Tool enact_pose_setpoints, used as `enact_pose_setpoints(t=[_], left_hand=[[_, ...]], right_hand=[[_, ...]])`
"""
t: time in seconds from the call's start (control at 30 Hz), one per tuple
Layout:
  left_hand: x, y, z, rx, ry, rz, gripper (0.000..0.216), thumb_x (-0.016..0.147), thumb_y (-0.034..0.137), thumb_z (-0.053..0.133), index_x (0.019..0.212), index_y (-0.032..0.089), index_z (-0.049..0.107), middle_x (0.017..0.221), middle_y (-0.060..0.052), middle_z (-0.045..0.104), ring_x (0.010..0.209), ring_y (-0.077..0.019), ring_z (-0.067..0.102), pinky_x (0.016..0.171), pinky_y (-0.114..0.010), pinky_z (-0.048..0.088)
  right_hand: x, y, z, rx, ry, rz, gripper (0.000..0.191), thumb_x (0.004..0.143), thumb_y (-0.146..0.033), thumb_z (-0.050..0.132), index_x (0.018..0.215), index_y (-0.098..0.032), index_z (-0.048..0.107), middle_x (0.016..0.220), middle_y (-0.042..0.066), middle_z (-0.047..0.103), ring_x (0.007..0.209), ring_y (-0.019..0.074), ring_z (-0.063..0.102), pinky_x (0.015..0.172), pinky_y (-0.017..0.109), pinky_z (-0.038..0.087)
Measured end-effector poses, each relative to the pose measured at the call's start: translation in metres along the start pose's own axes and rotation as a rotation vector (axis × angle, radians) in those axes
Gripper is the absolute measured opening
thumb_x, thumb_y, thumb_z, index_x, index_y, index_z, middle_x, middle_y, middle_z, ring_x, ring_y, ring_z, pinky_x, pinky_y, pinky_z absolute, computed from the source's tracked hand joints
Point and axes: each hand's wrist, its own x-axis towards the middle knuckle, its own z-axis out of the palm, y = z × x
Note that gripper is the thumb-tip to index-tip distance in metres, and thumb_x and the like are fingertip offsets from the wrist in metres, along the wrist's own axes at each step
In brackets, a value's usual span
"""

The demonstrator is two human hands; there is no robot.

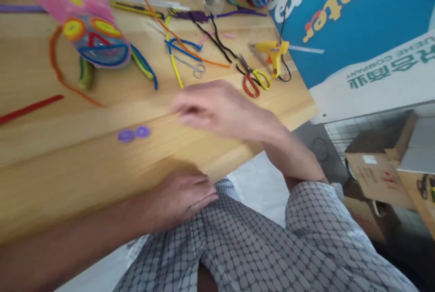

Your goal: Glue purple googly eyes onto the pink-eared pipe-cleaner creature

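My right hand is over the table, blurred by motion. Its fingers curl in towards the thumb; whatever they may hold cannot be made out. Two small purple pipe-cleaner coils lie to its left on the wood. By the near table edge, against the checked shirt, rests my left hand, fingers folded and nothing visible in them. Beyond both hands stands a clear plastic figure with pink ears, yellow-orange ring eyes and a blue mouth. Beyond my right hand are scissors with red and yellow handles.
Farther back lie a yellow glue gun, small metal scissors, a yellow-black cutter and several loose pipe cleaners. A red strip is at left. A blue board borders the right side; cardboard boxes stand below.
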Motion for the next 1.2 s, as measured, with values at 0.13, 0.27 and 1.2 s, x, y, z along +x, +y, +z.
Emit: enact_pose_setpoints(t=[0.13,0.27,1.2], left_hand=[[0.003,0.001,-0.005,0.017,0.029,0.029,0.042,0.119,0.031,0.047,0.089,0.019,0.074,0.077,-0.001,0.073,0.070,-0.0146,0.070,0.068,-0.029,0.052],[0.005,0.001,-0.003,0.011,0.033,0.022,0.045,0.120,0.032,0.044,0.089,0.019,0.074,0.077,-0.001,0.073,0.069,-0.0144,0.069,0.068,-0.029,0.050],[0.026,0.007,-0.061,-0.603,0.793,-0.582,0.019,0.094,0.035,0.075,0.099,0.019,0.067,0.077,0.005,0.058,0.061,-0.0095,0.049,0.057,-0.022,0.042]], right_hand=[[-0.015,0.079,-0.011,0.089,0.254,0.466,0.022,0.101,-0.028,0.061,0.110,-0.023,0.080,0.105,0.007,0.082,0.098,0.0246,0.074,0.091,0.040,0.058],[-0.037,0.118,-0.009,0.131,0.283,0.551,0.019,0.094,-0.024,0.066,0.105,-0.023,0.081,0.098,0.005,0.081,0.090,0.0234,0.071,0.090,0.040,0.056],[0.041,-0.004,0.005,1.125,0.269,0.221,0.040,0.084,-0.056,0.092,0.086,-0.020,0.074,0.073,-0.003,0.065,0.064,0.0109,0.053,0.061,0.027,0.043]])
